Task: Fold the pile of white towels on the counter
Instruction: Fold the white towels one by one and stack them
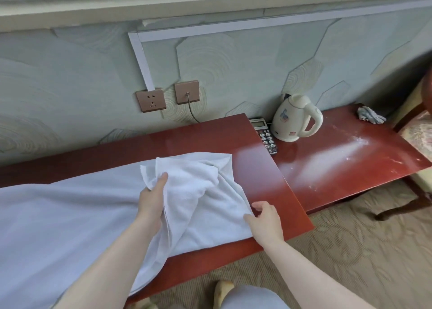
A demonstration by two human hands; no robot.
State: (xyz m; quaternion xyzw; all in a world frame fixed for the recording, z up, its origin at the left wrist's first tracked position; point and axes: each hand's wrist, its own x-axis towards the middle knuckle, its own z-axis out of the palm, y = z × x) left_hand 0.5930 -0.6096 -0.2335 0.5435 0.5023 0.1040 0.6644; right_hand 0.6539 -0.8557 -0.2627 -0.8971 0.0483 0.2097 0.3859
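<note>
1. the right hand pinches the near right corner of the white towel, thumb and fingers together on the cloth, close to the right edge of the counter.
2. the left hand grips a bunched fold further in, fingers curled into it and thumb on top. the towel lies over the right end of the counter and runs on left across its length.
3. to fold well, i judge both hands should draw the cloth taut and flatten the ridge between them before bringing edge to edge.
4. bare counter lies right of the towel and along the far edge.
5. further right, on the lower surface, stand a phone and a kettle, well apart from the towel.
</note>
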